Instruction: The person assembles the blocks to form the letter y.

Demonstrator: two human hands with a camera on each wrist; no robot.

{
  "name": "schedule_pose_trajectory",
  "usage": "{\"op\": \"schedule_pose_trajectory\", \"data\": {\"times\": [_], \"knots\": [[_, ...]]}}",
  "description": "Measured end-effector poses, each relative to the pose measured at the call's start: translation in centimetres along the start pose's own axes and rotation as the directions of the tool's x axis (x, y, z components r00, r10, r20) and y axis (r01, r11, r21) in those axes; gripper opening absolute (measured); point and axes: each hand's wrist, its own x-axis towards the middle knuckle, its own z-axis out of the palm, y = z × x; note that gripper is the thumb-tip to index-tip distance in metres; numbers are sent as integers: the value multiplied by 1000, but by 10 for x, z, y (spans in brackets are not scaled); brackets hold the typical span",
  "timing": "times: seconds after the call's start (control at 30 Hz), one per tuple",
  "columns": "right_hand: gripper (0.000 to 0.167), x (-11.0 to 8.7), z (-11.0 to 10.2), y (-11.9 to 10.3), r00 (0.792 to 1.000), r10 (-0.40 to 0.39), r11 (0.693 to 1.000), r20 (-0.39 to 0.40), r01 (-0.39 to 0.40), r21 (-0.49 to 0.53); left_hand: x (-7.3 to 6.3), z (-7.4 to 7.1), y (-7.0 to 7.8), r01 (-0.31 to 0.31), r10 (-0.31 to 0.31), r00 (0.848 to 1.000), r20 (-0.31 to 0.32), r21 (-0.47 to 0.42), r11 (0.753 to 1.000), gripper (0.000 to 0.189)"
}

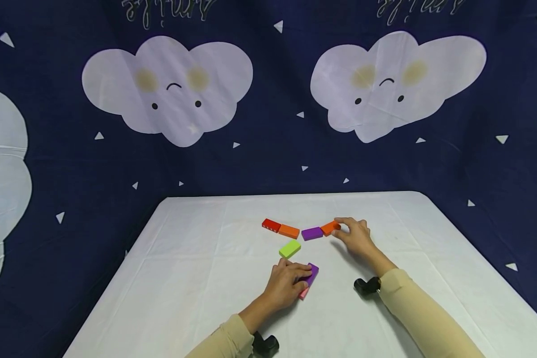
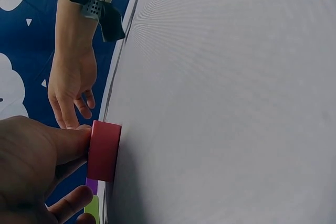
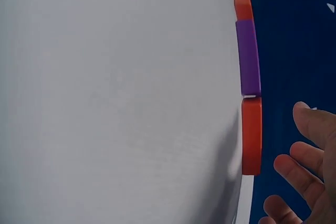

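My left hand [image 1: 286,282] curves over a purple domino [image 1: 312,273], its thumb and index finger close around it. A pink domino [image 1: 304,294] sits end to end with the purple one, near my thumb; its end face fills the middle of the left wrist view. My right hand [image 1: 354,237] is at the right end of an orange domino [image 1: 329,228]. The right wrist view shows its fingers [image 3: 294,174] spread apart and off that domino. Left of the orange domino, a second purple domino [image 1: 312,233] lies almost end to end with it.
A lime green domino [image 1: 290,248] lies beyond my left hand. Behind it, a dotted red domino [image 1: 271,225] meets another orange domino [image 1: 289,231]. All rest on a white-covered table [image 1: 183,278]; a dark blue cloud-print cloth [image 1: 268,99] hangs behind it.
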Motion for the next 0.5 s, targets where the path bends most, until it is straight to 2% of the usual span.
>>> {"op": "schedule_pose_trajectory", "data": {"times": [0.5], "knots": [[51,17,1,8,998,22,998,52,-19,-54,0,0,0,2,-2,1000,-1,1,1000,29]]}}
